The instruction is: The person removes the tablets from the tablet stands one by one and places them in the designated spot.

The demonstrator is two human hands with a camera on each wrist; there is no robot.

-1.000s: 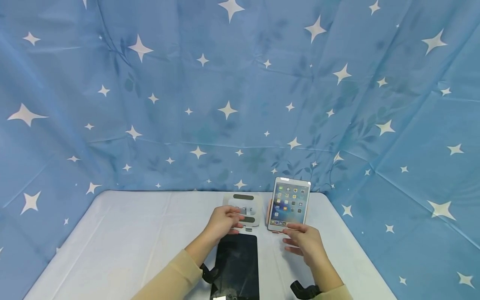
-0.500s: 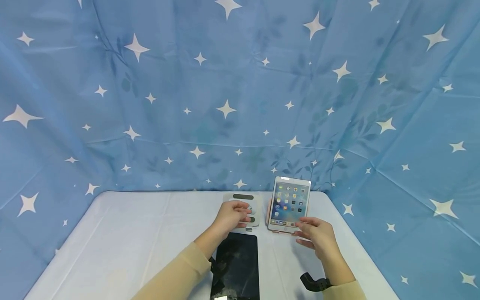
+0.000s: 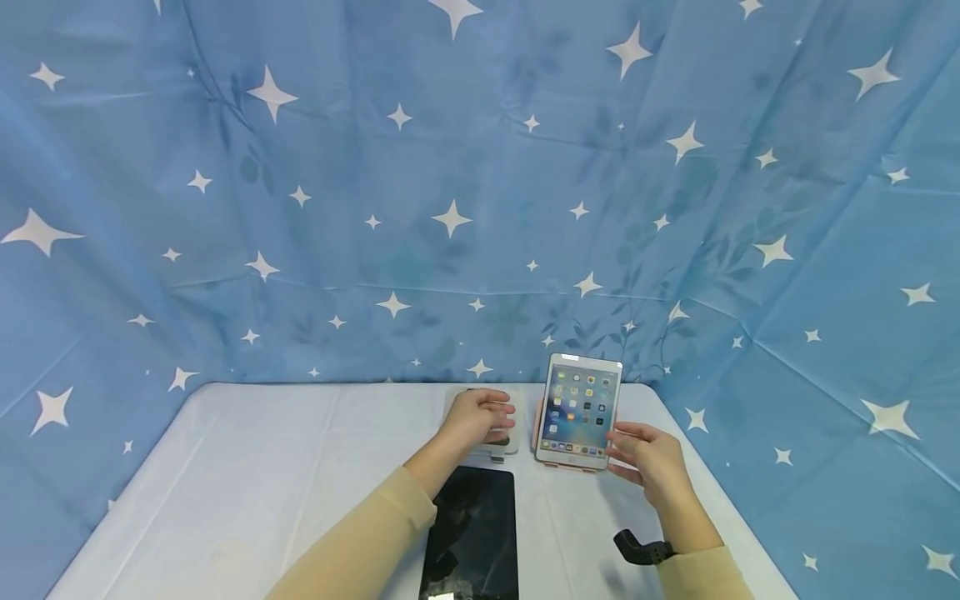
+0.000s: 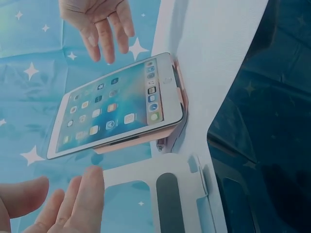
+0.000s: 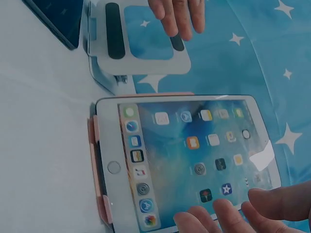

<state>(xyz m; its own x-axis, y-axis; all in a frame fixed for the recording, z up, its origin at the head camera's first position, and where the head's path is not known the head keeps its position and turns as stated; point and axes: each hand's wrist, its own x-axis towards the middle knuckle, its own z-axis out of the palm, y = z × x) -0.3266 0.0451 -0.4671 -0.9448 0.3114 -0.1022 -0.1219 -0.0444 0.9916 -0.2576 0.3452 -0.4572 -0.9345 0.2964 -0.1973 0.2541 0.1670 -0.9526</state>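
A white tablet [image 3: 577,408] with a lit screen of app icons leans upright on a rose-gold stand [image 5: 93,160]. My right hand [image 3: 651,460] is beside its lower right edge, fingers loosely spread; in the right wrist view the fingertips overlap that edge. My left hand [image 3: 476,421] hovers in front of a silver folding stand [image 4: 141,170] with dark pads, its fingers extended and holding nothing. From the head, this hand hides much of the silver stand. Below it a black tablet [image 3: 480,529] lies flat with its screen dark, partly covered by the left sleeve.
A white cloth covers the table [image 3: 247,483]. Behind and to the right hangs a blue curtain [image 3: 450,167] with white stars, meeting the table's far edge. Each hand enters from the front in a beige sleeve; a black wrist mount [image 3: 641,548] sits on the right wrist.
My left hand has moved up and to the right, across the silver stand. The right hand has shifted right, from the white tablet's lower edge to its right side. Both tablets stay put.
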